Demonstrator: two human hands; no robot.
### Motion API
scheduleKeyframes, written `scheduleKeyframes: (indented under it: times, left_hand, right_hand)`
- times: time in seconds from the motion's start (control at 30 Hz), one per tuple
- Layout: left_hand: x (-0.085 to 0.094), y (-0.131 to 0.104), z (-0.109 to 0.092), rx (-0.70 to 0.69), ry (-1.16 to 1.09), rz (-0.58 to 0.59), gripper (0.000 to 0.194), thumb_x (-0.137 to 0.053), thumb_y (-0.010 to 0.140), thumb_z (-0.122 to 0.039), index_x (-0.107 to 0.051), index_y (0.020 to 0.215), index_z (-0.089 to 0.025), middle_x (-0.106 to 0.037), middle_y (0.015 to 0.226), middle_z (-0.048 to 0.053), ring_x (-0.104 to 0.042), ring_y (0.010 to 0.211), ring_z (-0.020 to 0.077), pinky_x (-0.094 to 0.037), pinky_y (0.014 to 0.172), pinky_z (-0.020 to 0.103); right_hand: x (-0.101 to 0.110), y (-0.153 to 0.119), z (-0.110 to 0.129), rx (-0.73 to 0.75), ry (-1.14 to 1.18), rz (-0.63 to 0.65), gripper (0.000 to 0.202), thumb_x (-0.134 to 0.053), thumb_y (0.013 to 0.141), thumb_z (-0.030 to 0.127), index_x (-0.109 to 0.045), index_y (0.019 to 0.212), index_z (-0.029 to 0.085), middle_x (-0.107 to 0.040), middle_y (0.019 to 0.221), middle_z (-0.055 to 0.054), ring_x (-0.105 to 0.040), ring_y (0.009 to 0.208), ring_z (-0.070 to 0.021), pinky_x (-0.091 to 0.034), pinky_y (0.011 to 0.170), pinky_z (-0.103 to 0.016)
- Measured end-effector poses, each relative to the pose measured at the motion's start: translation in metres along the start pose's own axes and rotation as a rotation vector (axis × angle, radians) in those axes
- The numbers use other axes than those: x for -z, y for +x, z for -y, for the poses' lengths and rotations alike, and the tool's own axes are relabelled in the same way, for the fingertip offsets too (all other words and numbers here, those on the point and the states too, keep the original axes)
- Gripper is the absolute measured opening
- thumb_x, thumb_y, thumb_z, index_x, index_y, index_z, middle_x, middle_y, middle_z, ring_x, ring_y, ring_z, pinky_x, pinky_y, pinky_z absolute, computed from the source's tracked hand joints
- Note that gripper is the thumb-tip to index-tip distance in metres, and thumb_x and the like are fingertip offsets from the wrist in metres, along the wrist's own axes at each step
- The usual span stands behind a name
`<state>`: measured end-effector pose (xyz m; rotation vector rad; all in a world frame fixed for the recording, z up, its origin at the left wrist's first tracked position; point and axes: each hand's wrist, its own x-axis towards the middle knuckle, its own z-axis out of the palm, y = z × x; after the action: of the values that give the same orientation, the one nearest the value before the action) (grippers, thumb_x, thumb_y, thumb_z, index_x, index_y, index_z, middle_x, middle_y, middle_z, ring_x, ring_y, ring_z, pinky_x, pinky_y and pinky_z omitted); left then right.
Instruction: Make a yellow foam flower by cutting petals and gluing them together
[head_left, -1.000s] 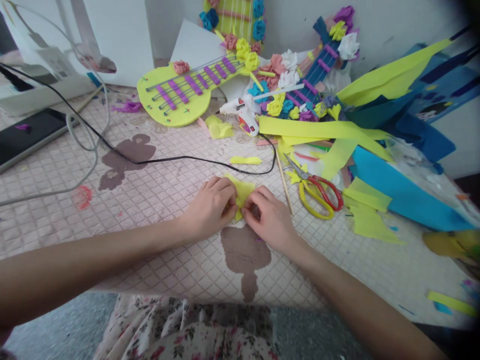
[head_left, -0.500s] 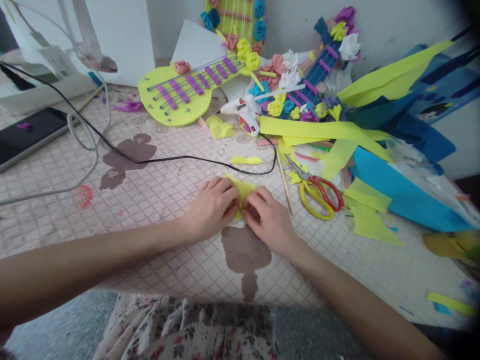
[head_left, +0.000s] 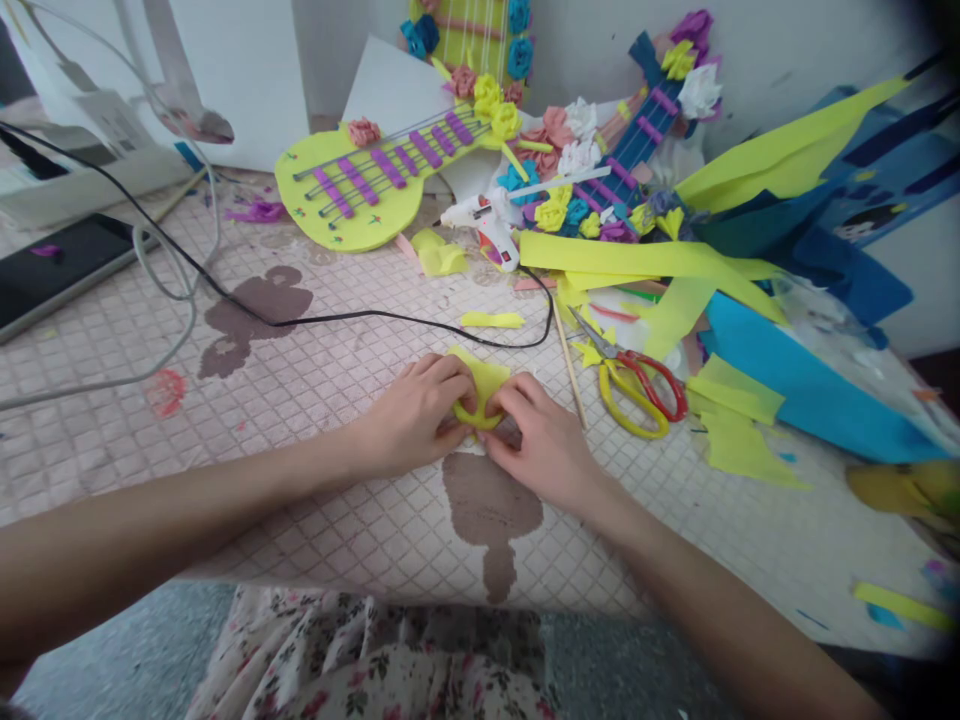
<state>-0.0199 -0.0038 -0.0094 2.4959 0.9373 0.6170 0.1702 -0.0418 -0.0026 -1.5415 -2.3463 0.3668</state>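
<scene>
A small piece of yellow crepe paper (head_left: 484, 378) lies between my hands, its near edge curled over. My left hand (head_left: 424, 410) pinches the paper's left side, fingers bent over it. On the other side, my right hand (head_left: 541, 440) grips the right end between thumb and fingers. Both hands rest low over the tablecloth (head_left: 337, 400), just above its brown printed figure. The fingertips partly hide the near edge of the paper. Beyond the hands lies a yellow paper strip (head_left: 492, 320). Scissors (head_left: 637, 385) with one red and one yellow handle are to the right, beside a thin wooden stick (head_left: 570, 368).
A white glue gun (head_left: 484, 225) lies ahead, its black cord (head_left: 360, 316) crossing the table. Behind it are a yellow paper guitar (head_left: 352, 190) and a blue one (head_left: 637, 140) with paper flowers. Blue paper (head_left: 817, 385) and yellow scraps lie right; a phone (head_left: 67, 265) sits left.
The near edge of the yellow crepe paper has been curled up and now shows between my fingers. My left hand has shifted slightly left; the right hand stays nearly in place.
</scene>
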Motion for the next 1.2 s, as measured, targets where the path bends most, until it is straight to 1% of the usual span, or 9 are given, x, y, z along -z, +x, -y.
scheduleKeyframes:
  times: [0.33, 0.43, 0.53, 0.6, 0.73, 0.9, 1.07, 1.13, 1.2]
  left_hand:
    - [0.003, -0.001, 0.0, 0.016, -0.022, 0.028, 0.027, -0.071, 0.068, -0.026, -0.057, 0.089, -0.017, -0.055, 0.097, 0.007, -0.049, 0.093, 0.0237, -0.044, 0.082, 0.04]
    - [0.006, 0.0, 0.001, 0.004, -0.05, 0.054, 0.02, -0.066, 0.074, -0.028, -0.058, 0.089, -0.017, -0.055, 0.097, 0.007, -0.05, 0.093, 0.0229, -0.044, 0.083, 0.039]
    - [0.006, 0.0, 0.001, 0.008, -0.06, 0.052, 0.008, -0.057, 0.08, -0.021, -0.058, 0.087, -0.017, -0.055, 0.095, 0.007, -0.05, 0.093, 0.0216, -0.044, 0.083, 0.038]
    - [0.004, 0.0, 0.001, 0.019, -0.052, 0.031, 0.007, -0.056, 0.079, -0.018, -0.057, 0.086, -0.017, -0.055, 0.094, 0.007, -0.051, 0.092, 0.0216, -0.044, 0.082, 0.038]
    - [-0.001, 0.0, 0.001, 0.032, -0.038, -0.012, 0.015, -0.061, 0.074, -0.018, -0.056, 0.088, -0.017, -0.055, 0.093, 0.006, -0.051, 0.091, 0.0219, -0.044, 0.081, 0.038]
    - [-0.002, 0.0, 0.0, 0.043, -0.034, -0.022, 0.018, -0.061, 0.073, -0.016, -0.054, 0.09, -0.017, -0.056, 0.095, 0.006, -0.051, 0.092, 0.0221, -0.044, 0.08, 0.038]
    - [-0.001, 0.001, 0.001, 0.022, -0.055, -0.027, 0.011, -0.059, 0.075, -0.016, -0.055, 0.085, -0.018, -0.056, 0.091, 0.005, -0.052, 0.088, 0.0206, -0.044, 0.079, 0.037]
    - [-0.001, 0.002, 0.001, 0.015, -0.066, -0.031, 0.004, -0.056, 0.078, -0.014, -0.054, 0.081, -0.017, -0.056, 0.09, 0.005, -0.052, 0.086, 0.0196, -0.044, 0.079, 0.036]
    - [-0.001, 0.002, 0.001, 0.011, -0.066, -0.045, 0.005, -0.052, 0.079, -0.012, -0.054, 0.078, -0.017, -0.057, 0.088, 0.006, -0.052, 0.085, 0.0189, -0.044, 0.079, 0.037]
  right_hand:
    - [0.01, 0.0, -0.002, 0.004, 0.066, 0.096, 0.03, -0.064, 0.075, 0.043, -0.053, 0.095, 0.023, -0.052, 0.102, -0.002, -0.056, 0.075, -0.0143, -0.043, 0.06, -0.028]
    - [0.013, 0.0, -0.003, 0.009, 0.119, 0.132, 0.023, -0.057, 0.082, 0.039, -0.053, 0.096, 0.022, -0.051, 0.103, -0.003, -0.055, 0.07, -0.012, -0.043, 0.061, -0.028]
    - [0.013, 0.001, -0.004, 0.002, 0.139, 0.128, 0.012, -0.049, 0.088, 0.03, -0.054, 0.094, 0.021, -0.052, 0.102, -0.004, -0.054, 0.068, -0.0105, -0.043, 0.061, -0.027]
    - [0.011, 0.002, -0.004, 0.001, 0.127, 0.096, 0.009, -0.048, 0.088, 0.025, -0.054, 0.093, 0.021, -0.052, 0.101, -0.004, -0.054, 0.069, -0.0108, -0.042, 0.061, -0.026]
    - [0.005, 0.002, -0.004, -0.01, 0.111, 0.039, 0.008, -0.052, 0.084, 0.021, -0.052, 0.092, 0.021, -0.053, 0.099, -0.003, -0.055, 0.069, -0.011, -0.041, 0.062, -0.026]
    - [0.001, 0.004, -0.004, -0.024, 0.075, 0.008, 0.011, -0.055, 0.082, 0.023, -0.051, 0.092, 0.021, -0.054, 0.097, -0.002, -0.055, 0.069, -0.0114, -0.04, 0.061, -0.026]
    - [0.0, 0.005, -0.002, -0.034, 0.06, 0.0, 0.002, -0.053, 0.084, 0.022, -0.053, 0.084, 0.021, -0.054, 0.091, -0.001, -0.055, 0.07, -0.0116, -0.037, 0.059, -0.025]
    - [0.001, 0.005, -0.001, -0.037, 0.058, -0.003, 0.002, -0.052, 0.084, 0.022, -0.053, 0.083, 0.021, -0.055, 0.09, -0.001, -0.055, 0.07, -0.012, -0.037, 0.058, -0.025]
    - [0.001, 0.006, 0.0, -0.04, 0.058, -0.008, 0.003, -0.051, 0.084, 0.022, -0.053, 0.082, 0.021, -0.055, 0.089, -0.001, -0.055, 0.069, -0.0122, -0.036, 0.058, -0.025]
